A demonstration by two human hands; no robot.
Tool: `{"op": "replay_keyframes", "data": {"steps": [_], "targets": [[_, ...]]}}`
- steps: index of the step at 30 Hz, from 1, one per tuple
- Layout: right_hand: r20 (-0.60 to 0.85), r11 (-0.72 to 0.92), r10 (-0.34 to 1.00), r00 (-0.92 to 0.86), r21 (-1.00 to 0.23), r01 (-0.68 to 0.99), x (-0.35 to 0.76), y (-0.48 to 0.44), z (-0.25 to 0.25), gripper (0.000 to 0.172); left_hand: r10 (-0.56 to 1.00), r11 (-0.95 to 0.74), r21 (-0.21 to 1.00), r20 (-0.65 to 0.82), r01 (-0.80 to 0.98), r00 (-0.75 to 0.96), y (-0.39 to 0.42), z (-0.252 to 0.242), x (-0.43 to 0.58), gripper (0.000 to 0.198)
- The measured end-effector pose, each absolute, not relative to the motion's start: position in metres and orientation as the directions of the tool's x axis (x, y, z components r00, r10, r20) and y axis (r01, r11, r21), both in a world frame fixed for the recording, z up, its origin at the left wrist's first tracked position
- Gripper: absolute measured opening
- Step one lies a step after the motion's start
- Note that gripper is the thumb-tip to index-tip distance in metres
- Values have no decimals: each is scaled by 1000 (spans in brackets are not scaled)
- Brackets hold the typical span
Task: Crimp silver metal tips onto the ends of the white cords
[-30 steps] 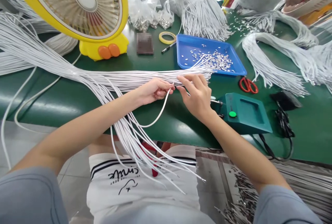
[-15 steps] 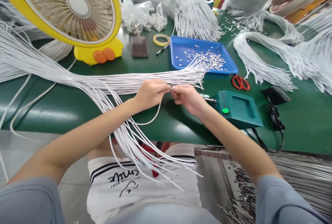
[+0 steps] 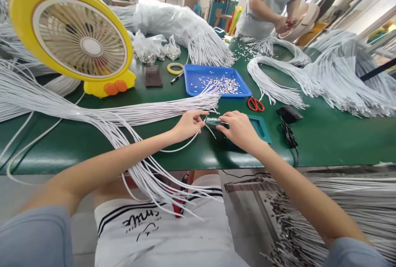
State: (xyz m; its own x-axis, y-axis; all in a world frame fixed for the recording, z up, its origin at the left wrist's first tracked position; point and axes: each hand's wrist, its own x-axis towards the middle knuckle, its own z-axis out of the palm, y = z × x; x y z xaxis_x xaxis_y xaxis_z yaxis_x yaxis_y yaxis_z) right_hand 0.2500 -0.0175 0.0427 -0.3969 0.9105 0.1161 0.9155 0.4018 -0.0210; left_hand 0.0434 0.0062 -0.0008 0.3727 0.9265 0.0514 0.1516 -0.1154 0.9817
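My left hand is closed in a pinch on a thin white cable, close to its end. A short white length pokes out past the fingertips, slanting down to the right. My right hand is closed around a small metal tool with a pale green part; its exact kind is unclear. The tool's tip meets the cable at my left fingertips. Behind my hands lies a thick bundle of white cables. Partly behind my right hand stands a green box-shaped device.
A blue tray holds many small metal pieces. Nearby are red scissors, yellow tape, a pen, a black adapter and a yellow fan. Loose cables hang over the table edge. Across the table stands another person.
My right hand has left the pinch at the cable end and taken hold of the small tool, bringing it to my left fingertips. My left hand keeps the cable. The view has tilted up.
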Motion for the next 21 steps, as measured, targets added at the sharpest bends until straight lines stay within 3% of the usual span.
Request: {"op": "replay_keyframes", "data": {"steps": [5,21], "targets": [[26,400,911,-411,182,898,237,-14,39,18,930,-120,980,56,156,363,14,-6,60,29],[-40,387,922,-385,141,911,239,3,40,16,952,-2,992,-36,123,305,22,-29,56,32]]}}
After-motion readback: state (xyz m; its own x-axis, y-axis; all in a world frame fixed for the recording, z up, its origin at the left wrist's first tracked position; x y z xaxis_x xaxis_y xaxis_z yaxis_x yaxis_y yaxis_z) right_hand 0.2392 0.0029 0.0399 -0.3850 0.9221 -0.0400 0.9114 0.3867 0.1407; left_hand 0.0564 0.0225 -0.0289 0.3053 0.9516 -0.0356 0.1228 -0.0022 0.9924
